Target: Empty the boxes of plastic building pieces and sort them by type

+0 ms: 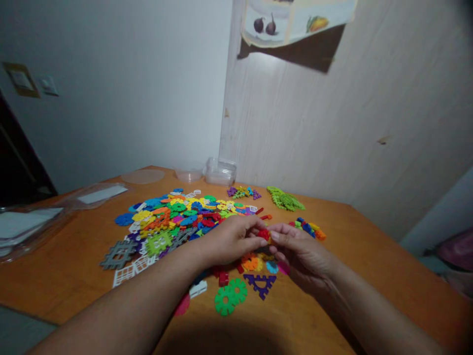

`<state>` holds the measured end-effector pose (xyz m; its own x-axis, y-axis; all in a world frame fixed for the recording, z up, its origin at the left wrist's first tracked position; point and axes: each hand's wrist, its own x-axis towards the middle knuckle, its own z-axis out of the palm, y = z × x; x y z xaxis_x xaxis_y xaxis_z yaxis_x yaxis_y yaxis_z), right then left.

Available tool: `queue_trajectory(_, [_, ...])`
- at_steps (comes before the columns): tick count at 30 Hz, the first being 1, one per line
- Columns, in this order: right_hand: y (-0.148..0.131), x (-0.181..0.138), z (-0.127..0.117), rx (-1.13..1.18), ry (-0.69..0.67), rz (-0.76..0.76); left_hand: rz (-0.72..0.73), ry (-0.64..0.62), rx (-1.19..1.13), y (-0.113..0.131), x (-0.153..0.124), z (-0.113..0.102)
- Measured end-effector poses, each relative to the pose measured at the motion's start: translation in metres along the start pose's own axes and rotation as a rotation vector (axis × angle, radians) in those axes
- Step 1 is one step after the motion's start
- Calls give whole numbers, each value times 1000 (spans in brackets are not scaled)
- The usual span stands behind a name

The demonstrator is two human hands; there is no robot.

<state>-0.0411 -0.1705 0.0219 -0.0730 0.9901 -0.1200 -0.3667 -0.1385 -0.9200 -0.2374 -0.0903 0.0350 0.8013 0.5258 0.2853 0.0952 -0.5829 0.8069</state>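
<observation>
My left hand (231,240) and my right hand (299,251) meet above the wooden table (369,266), fingers pinched together on a small red plastic piece (263,234). Under my hands lie an orange and yellow gear disc (251,262), a green gear piece (229,296) and a purple triangle piece (260,283). A big heap of colourful interlocking pieces (177,217) spreads left of my hands. A short row of joined coloured pieces (309,229) sits just past my right hand.
A cluster of green pieces (285,199) and a small purple and green group (242,192) lie further back. Clear plastic tubs (220,171) and lids (143,176) stand by the wall. Clear packaging (33,222) rests at the left edge. Grey grid pieces (118,254) lie near the heap.
</observation>
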Motion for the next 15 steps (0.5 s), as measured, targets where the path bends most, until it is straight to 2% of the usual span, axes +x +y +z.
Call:
queue_trajectory(4, [1, 1, -2, -92, 50, -100, -56, 39, 21, -3, 1, 1])
queue_trajectory(9, [2, 2, -3, -350, 97, -198, -79, 39, -24, -6, 3, 2])
queue_trajectory(15, [10, 3, -1, -512, 64, -364, -128, 10, 40, -3, 1, -4])
